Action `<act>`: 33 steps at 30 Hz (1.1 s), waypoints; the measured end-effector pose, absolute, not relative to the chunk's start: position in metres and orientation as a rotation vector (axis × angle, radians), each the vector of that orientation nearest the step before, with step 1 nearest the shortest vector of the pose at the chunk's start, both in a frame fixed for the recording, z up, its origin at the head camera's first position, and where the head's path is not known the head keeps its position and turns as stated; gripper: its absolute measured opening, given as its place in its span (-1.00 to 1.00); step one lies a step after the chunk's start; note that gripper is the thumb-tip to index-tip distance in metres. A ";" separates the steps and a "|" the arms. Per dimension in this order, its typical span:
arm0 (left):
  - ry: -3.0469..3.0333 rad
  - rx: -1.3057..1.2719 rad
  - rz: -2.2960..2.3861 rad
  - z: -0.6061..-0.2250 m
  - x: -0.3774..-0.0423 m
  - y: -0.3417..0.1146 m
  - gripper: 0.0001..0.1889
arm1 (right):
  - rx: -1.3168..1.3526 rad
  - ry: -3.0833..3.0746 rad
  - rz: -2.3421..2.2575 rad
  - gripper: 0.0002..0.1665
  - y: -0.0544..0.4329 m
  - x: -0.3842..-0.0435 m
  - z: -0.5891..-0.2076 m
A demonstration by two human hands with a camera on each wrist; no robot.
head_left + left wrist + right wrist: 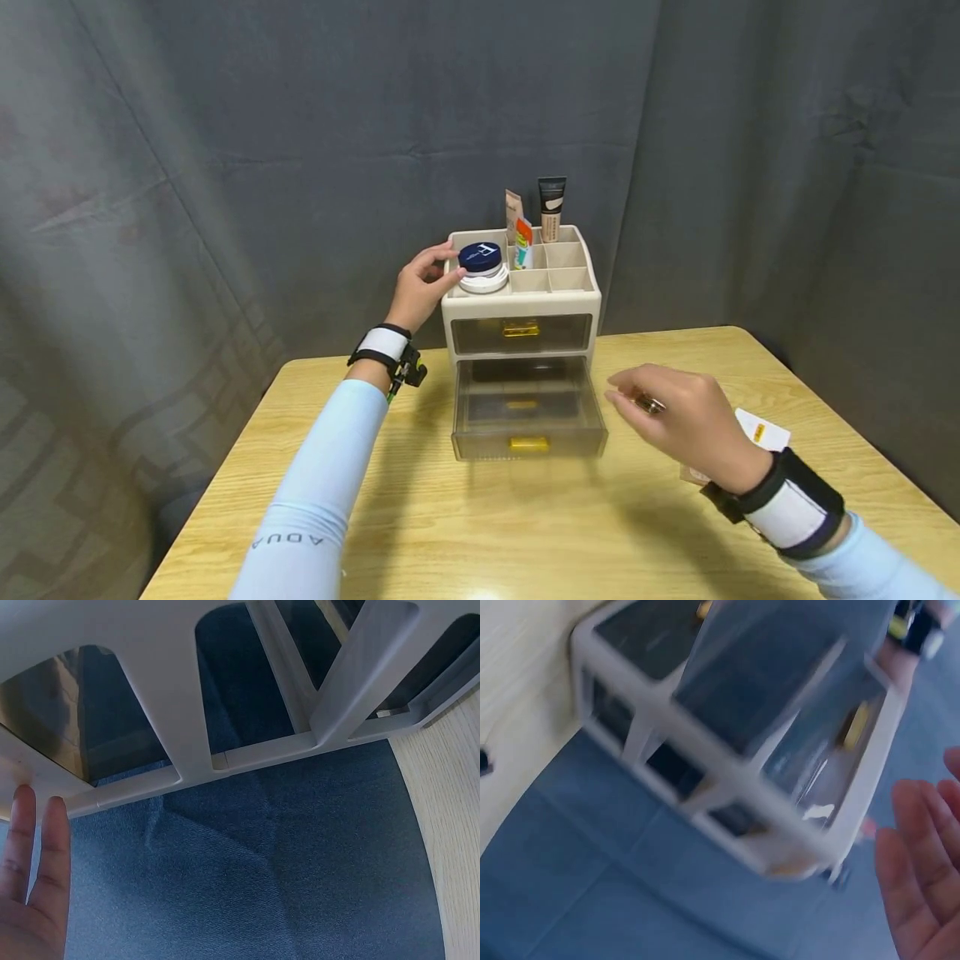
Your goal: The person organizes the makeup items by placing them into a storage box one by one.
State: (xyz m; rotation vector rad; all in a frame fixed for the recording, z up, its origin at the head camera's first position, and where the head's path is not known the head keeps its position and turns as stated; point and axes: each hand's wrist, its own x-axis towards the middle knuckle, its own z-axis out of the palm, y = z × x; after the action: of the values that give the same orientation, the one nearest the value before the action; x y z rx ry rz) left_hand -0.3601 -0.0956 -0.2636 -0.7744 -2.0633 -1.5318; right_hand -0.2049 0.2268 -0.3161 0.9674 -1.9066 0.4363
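Note:
A cream makeup organizer [521, 302] stands on the table, its lower smoky drawer [528, 417] pulled out and the upper drawer [487, 335] closed. My left hand [423, 287] grips the organizer's upper left edge, thumb over the rim beside a navy-lidded compact [480, 257]. In the left wrist view, two fingers [54, 855] lie along the side frame. To the right of the pulled-out drawer, my right hand [682, 412] has curled fingers around a small shiny gold-toned item [649, 404], mostly hidden by the hand. Fingers [915, 847] show at the right wrist view's edge.
A white round case [483, 283] sits under the navy compact. Tubes, including a black-capped one [552, 208], stand in the top compartments. A white box [763, 430] lies on the table behind my right wrist. Grey curtain [375, 167] hangs behind the wooden table [420, 517].

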 end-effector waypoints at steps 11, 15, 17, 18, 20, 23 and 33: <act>-2.030 -0.813 -1.552 -0.266 -0.361 -0.096 -0.65 | 0.671 -2.431 0.445 -0.86 0.291 -0.244 -0.312; -2.025 -0.804 -1.555 -0.266 -0.361 -0.096 -0.65 | 0.574 -2.587 0.469 -0.84 0.309 -0.259 -0.320; -2.027 -0.804 -1.549 -0.266 -0.361 -0.096 -0.65 | 0.534 -2.647 0.474 -0.81 0.318 -0.267 -0.325; -2.028 -0.804 -1.546 -0.266 -0.361 -0.096 -0.65 | 0.516 -2.674 0.473 -0.80 0.322 -0.271 -0.327; -2.033 -0.798 -1.538 -0.266 -0.361 -0.096 -0.65 | 0.489 -2.721 0.469 -0.79 0.329 -0.279 -0.334; -2.031 -0.797 -1.532 -0.265 -0.361 -0.097 -0.65 | 0.450 -2.804 0.470 -0.78 0.340 -0.293 -0.345; -2.038 -0.772 -1.544 -0.265 -0.358 -0.094 -0.66 | 0.298 -3.036 0.543 -0.68 0.369 -0.328 -0.379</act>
State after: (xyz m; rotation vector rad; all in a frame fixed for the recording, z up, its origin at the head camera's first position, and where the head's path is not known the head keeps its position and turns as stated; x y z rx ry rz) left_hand -0.3578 -0.0940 -0.2646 -0.7719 -2.0380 -1.5435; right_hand -0.3280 0.3688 -0.3795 0.2984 -3.0360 0.5430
